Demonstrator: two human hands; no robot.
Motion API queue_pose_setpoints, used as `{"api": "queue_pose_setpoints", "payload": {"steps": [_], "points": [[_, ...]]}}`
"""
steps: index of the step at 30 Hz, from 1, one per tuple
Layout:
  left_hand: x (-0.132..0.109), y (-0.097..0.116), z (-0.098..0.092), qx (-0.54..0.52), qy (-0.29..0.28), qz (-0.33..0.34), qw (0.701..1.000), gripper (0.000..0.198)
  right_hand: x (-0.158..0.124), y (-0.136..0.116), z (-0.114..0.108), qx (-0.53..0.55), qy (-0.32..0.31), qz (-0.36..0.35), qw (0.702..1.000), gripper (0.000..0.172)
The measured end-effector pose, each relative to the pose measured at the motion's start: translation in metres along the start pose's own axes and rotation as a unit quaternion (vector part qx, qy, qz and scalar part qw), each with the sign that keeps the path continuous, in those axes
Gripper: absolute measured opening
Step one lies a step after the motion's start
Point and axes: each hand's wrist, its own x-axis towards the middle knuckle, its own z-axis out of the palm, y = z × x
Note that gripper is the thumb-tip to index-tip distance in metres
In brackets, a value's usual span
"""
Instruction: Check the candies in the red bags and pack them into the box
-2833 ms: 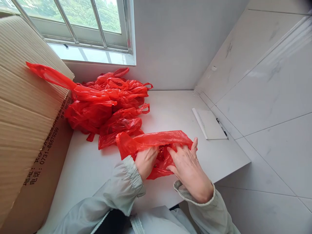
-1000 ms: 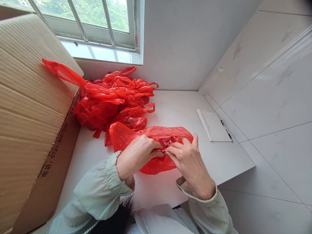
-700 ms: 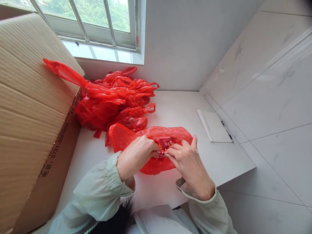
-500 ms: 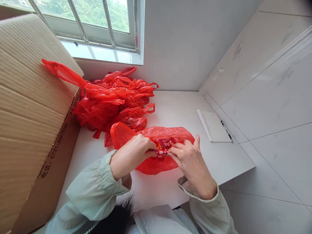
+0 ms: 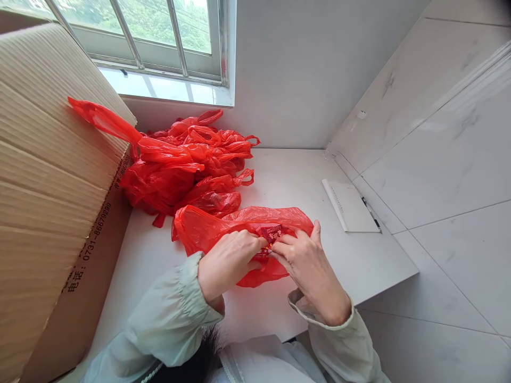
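An open red plastic bag (image 5: 202, 229) lies on the white table in front of me. Inside its mouth is a dark red wrapped packet (image 5: 272, 234) with light printing. Just below it, a small red patterned packet (image 5: 263, 251) is partly covered by my fingers. My left hand (image 5: 233, 260) reaches in from the left, its bent fingers and thumb closed around the small packet. From the right, the bent fingers of my right hand (image 5: 309, 266) meet the same packet at their tips, while the thumb stands up by the bag's rim. The bag's bottom contents are hidden.
Several filled red plastic bags (image 5: 167, 181) are heaped at the table's back left. A large cardboard box (image 5: 51, 159) stands along the left side. On the right lie a spiral notebook (image 5: 351, 207) and a black pen (image 5: 371, 214). A barred window (image 5: 159, 42) is behind.
My left hand has shifted right and its fingers now cover more of the small packet. The bag's left side has spread leftward. My right hand has moved slightly left.
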Motion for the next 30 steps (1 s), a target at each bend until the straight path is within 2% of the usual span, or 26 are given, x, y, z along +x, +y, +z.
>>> {"api": "queue_pose_setpoints", "payload": {"steps": [4,6,10,16,19,21,24,30], "points": [[0.006,-0.001,0.008,0.1,-0.019,-0.061,0.993,0.021,-0.001,0.001,0.004,-0.03,0.005,0.012,0.999,0.009],[0.007,-0.003,0.009,0.126,-0.022,-0.09,0.988,0.019,-0.002,0.003,0.006,-0.062,-0.005,0.034,0.997,0.018],[0.008,-0.006,0.011,0.141,-0.033,-0.121,0.982,0.022,-0.007,0.007,0.008,-0.088,-0.024,0.045,0.995,0.03],[0.011,-0.007,0.008,0.155,-0.01,-0.152,0.976,0.027,-0.021,0.002,0.004,-0.101,0.014,0.043,0.994,0.017],[0.012,-0.007,0.008,0.156,0.001,-0.158,0.975,0.024,-0.025,-0.001,0.001,-0.098,0.026,0.042,0.994,0.017],[0.012,-0.004,0.01,0.15,0.008,-0.147,0.978,0.018,-0.027,-0.001,0.002,-0.088,0.029,0.037,0.995,0.018],[0.016,0.001,0.017,0.126,0.014,-0.091,0.988,0.013,-0.03,0.0,0.002,-0.081,0.027,0.023,0.996,0.021],[0.043,0.003,0.042,0.029,0.047,0.031,0.998,0.022,-0.035,0.003,-0.006,-0.061,0.014,0.015,0.998,0.01]]}}
